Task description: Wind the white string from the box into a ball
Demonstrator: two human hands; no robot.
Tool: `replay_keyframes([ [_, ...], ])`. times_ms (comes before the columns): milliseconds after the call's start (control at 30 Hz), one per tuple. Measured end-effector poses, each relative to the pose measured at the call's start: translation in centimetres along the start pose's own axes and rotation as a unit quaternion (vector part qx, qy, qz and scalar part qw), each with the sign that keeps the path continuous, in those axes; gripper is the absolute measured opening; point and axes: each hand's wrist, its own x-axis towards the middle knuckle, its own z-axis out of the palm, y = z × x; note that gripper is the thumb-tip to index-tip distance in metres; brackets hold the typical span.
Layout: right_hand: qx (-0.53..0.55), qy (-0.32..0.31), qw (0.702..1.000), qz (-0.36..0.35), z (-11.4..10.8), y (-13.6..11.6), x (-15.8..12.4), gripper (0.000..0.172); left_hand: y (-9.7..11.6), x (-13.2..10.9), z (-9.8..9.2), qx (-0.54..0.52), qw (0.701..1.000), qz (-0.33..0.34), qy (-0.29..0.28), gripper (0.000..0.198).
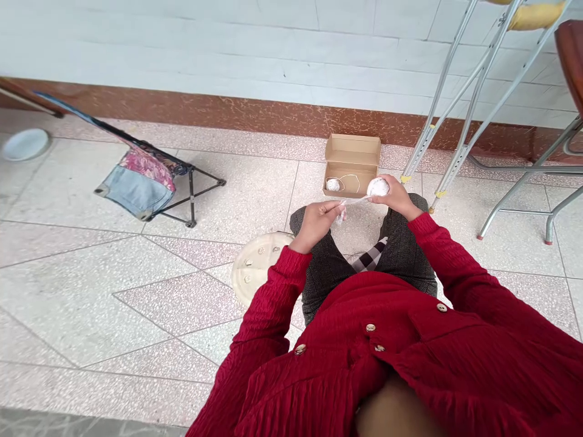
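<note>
Folding stool [146, 179] on floor at far left, plate [255, 264] by knee. Left hand [319, 221] pinches strand [357, 199] running to white ball [378, 187], gripped by right hand [396, 195] above lap. Open box [350, 165] beyond; crutches [460, 103] right.

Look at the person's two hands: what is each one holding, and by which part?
The right hand cups a white ball of string around its body. The left hand pinches the loose strand running from that ball, near its end, between its fingers.
</note>
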Motion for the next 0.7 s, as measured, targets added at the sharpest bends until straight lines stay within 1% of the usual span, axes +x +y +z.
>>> replay_keyframes([
  [100, 0.069, 0.01, 0.997, 0.031, 1.1, 0.5, 2.6, 0.072, -0.8, -0.2, 1.0, -0.003, 1.0, -0.015, -0.023, 0.042],
  [200, 0.166, -0.002, 0.982, 0.088, 1.9, 0.4, 4.7, 0.072, -1.6, 0.5, 1.7, -0.038, 0.999, -0.025, -0.01, 0.041],
  [267, 0.236, -0.023, 0.962, 0.139, 2.2, 0.5, 5.8, 0.07, -2.1, 1.5, 2.0, -0.066, 0.997, -0.032, 0.0, 0.04],
  [333, 0.306, -0.044, 0.932, 0.189, 2.3, 1.1, 6.8, 0.065, -2.4, 2.7, 2.4, -0.085, 0.996, -0.039, 0.014, 0.039],
  [367, 0.338, -0.045, 0.916, 0.21, 2.5, 1.4, 7.3, 0.062, -2.6, 3.3, 2.5, -0.089, 0.995, -0.042, 0.019, 0.039],
  [433, 0.392, -0.023, 0.887, 0.244, 2.8, 2.4, 8.1, 0.055, -2.9, 4.4, 2.9, -0.091, 0.995, -0.047, 0.022, 0.038],
  [500, 0.421, 0.012, 0.865, 0.273, 3.3, 3.3, 8.9, 0.047, -3.2, 5.3, 3.4, -0.1, 0.993, -0.054, 0.019, 0.036],
  [567, 0.429, 0.033, 0.853, 0.295, 3.9, 4.1, 9.7, 0.041, -3.4, 5.9, 3.7, -0.113, 0.991, -0.065, 0.022, 0.034],
  [700, 0.416, 0.059, 0.852, 0.314, 5.0, 5.1, 11.1, 0.04, -3.7, 6.1, 4.1, -0.112, 0.989, -0.092, 0.039, 0.032],
])
